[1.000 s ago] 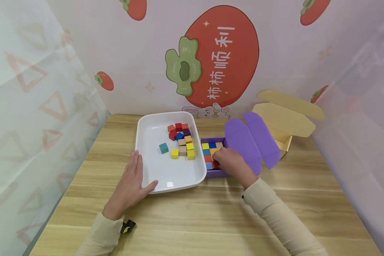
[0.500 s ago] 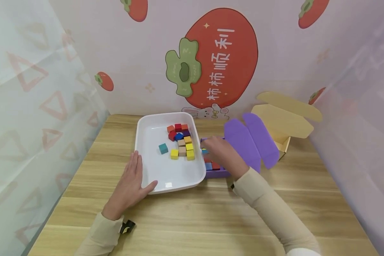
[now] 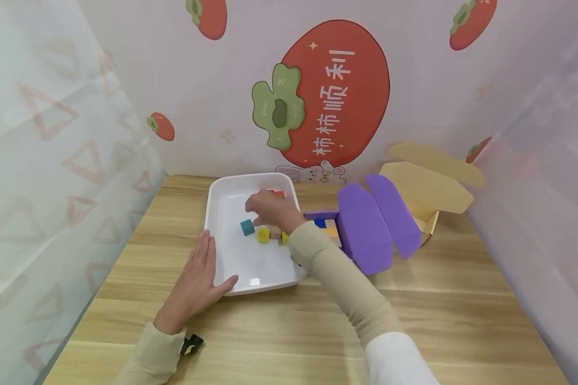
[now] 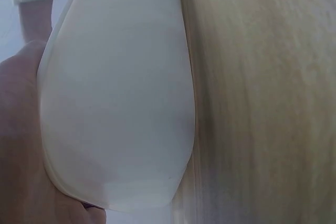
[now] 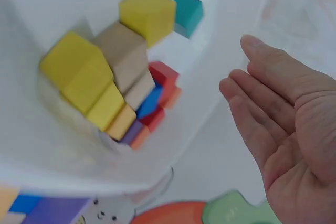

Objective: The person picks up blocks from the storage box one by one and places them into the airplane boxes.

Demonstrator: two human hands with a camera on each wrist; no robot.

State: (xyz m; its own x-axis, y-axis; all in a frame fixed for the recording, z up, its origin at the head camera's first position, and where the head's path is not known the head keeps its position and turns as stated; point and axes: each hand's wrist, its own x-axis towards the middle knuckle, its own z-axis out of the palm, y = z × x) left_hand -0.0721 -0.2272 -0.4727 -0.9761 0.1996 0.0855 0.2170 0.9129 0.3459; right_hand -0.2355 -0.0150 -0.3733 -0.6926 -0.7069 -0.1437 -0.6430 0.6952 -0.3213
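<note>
My left hand (image 3: 197, 275) rests at the near left corner of a white tray (image 3: 231, 267), fingers straight along its side and thumb on the rim. The left wrist view shows that hand (image 4: 21, 140) against the tray's outer wall (image 4: 115, 87). Over the tray is my right hand (image 3: 272, 207), close to a teal cube (image 3: 247, 227) and a yellow cube (image 3: 264, 236). In the right wrist view this hand (image 5: 289, 124) holds nothing; its fingers are nearly straight. Several coloured cubes lie in the tray, partly hidden by the hand in the head view.
Right of the tray stands a purple box (image 3: 365, 224), lid raised, with coloured cubes (image 3: 325, 224) inside, partly covered by my right arm. A tan box (image 3: 424, 187) with its lid up stands behind it. Patterned cloth walls enclose the wooden table (image 3: 270, 342).
My right hand has left the purple box and moved left over the tray, its curled fingers now extended. My left hand has stayed on the tray.
</note>
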